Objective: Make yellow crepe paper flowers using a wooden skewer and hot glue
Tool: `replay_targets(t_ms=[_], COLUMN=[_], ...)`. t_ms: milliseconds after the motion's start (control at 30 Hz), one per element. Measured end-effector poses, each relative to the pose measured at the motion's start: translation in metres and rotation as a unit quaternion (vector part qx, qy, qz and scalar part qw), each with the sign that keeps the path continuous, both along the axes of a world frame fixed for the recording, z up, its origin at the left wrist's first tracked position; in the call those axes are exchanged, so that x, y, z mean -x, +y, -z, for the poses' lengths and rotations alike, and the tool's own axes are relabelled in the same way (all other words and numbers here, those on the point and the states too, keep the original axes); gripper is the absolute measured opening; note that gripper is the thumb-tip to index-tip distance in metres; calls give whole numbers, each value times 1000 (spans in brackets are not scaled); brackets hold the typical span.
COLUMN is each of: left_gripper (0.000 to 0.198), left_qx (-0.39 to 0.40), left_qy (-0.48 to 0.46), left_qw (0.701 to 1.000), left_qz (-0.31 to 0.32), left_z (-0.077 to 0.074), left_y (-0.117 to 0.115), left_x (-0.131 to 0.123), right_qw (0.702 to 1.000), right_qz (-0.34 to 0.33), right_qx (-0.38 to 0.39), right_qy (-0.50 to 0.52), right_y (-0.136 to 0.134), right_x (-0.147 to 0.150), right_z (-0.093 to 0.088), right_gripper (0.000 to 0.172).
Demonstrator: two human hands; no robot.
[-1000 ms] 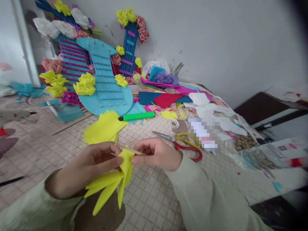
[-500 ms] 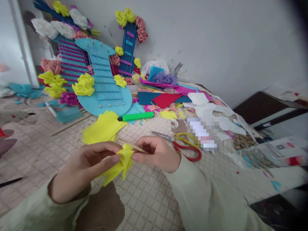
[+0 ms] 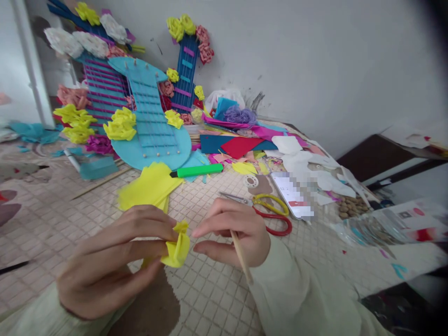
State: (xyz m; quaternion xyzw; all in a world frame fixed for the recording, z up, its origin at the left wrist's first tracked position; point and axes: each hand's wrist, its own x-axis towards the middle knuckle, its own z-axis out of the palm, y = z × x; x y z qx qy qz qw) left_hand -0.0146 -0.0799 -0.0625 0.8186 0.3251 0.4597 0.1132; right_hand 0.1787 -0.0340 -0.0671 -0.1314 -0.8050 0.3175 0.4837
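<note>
My left hand (image 3: 119,256) is closed on a folded yellow paper flower (image 3: 178,248), pinched between thumb and fingers above the table. Just right of the flower, my right hand (image 3: 231,232) has its thumb and index fingertip parted, not touching the paper. A thin wooden stick (image 3: 241,256) is tucked in the other fingers of that hand, its end pointing down toward the sleeve. Behind the left hand lies a stack of yellow paper (image 3: 149,186). Across its far edge rests a green marker-like cutter (image 3: 198,171).
Scissors (image 3: 271,206) with red and yellow handles lie behind my right hand, beside a phone (image 3: 292,196). Blue cardboard guitars (image 3: 150,126) with paper flowers lean at the back left. Paper scraps, purple yarn (image 3: 241,115) and a roll of tape (image 3: 250,181) lie further back.
My right hand has come away from the yellow flower, and the stick has swung down into its lower fingers. My left hand has turned the flower, which now looks more tightly curled.
</note>
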Motion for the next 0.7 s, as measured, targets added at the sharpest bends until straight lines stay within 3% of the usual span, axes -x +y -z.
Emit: replay_targets(t_ms=[267, 700], left_gripper=[25, 28], left_qx=[29, 109], left_qy=[-57, -81], left_qw=[998, 991], left_qz=[-19, 3], left_z=[21, 9], left_y=[-7, -8], left_x=[-2, -4], right_qw=[999, 999], right_qz=[-33, -37], right_qx=[12, 25], right_qy=[-10, -16], right_y=[1, -3], right_x=[2, 4], right_z=[2, 4], right_gripper=[18, 22])
